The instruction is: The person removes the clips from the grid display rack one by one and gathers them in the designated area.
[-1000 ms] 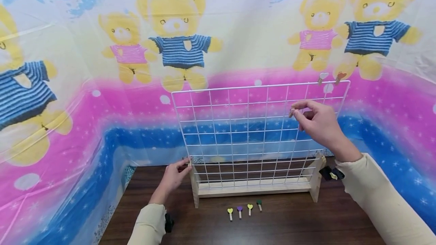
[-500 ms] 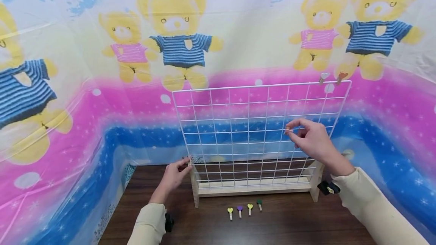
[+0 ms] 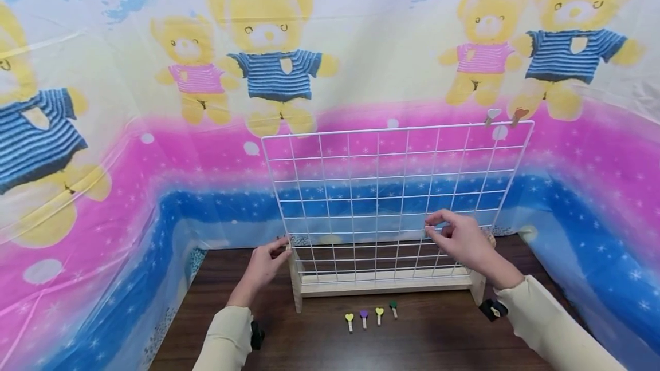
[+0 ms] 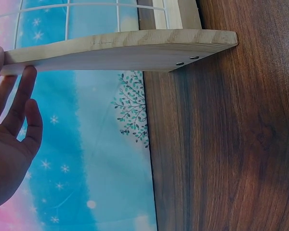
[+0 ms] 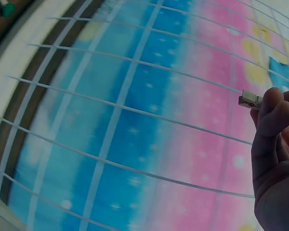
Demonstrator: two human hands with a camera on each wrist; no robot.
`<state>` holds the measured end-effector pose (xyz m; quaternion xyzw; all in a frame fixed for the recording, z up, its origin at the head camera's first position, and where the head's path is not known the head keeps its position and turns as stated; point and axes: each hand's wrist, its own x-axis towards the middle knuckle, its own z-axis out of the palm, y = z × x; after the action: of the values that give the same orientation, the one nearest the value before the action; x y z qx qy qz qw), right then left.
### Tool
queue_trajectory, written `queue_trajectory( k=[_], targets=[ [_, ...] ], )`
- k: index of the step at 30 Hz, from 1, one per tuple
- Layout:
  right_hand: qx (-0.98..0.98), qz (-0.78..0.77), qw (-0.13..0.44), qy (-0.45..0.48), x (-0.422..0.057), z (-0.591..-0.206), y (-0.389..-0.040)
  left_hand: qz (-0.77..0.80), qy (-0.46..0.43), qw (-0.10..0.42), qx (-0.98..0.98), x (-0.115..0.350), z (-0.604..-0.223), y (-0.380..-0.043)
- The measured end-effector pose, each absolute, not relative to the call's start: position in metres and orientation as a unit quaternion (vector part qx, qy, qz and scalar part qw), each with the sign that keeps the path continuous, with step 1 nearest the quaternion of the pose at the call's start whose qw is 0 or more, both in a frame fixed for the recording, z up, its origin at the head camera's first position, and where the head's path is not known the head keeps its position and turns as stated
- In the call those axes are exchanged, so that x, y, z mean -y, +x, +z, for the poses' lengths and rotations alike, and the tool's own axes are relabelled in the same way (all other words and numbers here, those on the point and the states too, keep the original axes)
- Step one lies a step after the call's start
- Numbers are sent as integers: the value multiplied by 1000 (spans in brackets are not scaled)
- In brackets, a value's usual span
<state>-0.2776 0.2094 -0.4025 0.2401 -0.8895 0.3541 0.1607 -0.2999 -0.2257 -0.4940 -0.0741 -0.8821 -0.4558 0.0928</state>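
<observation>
Wooden clip [image 5: 250, 99], tiny and pale, is pinched in the right hand [image 3: 460, 239] by one white rack [image 3: 384, 289]. The left hand [image 3: 264, 263] pinches the rack's left end. Four heart clips [image 3: 364, 316] lie near: two yellow, one purple, one green. Two top clips [image 3: 494, 114], white and red, sit far right.

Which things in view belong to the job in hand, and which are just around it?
Likely the job:
right hand, pinching a clip
left hand, holding the rack
white clip and red clip, on its top bar
yellow clips, purple clip and green clip, on the table

Just around:
table
curtain
black straps
</observation>
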Motion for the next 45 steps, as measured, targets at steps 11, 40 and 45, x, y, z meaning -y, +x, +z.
queue_trajectory(
  k=[11, 40, 45],
  targets=[
    [902, 356, 74, 231, -204, -468, -275, -448, -66, 85, 887, 225, -492, -300],
    [902, 371, -53, 217, -184, -588, -291, -449, -65, 81, 888, 225, -492, -300],
    [907, 367, -72, 195, -182, -597, -293, -451, -64, 80, 886, 225, -492, -300]
  ],
)
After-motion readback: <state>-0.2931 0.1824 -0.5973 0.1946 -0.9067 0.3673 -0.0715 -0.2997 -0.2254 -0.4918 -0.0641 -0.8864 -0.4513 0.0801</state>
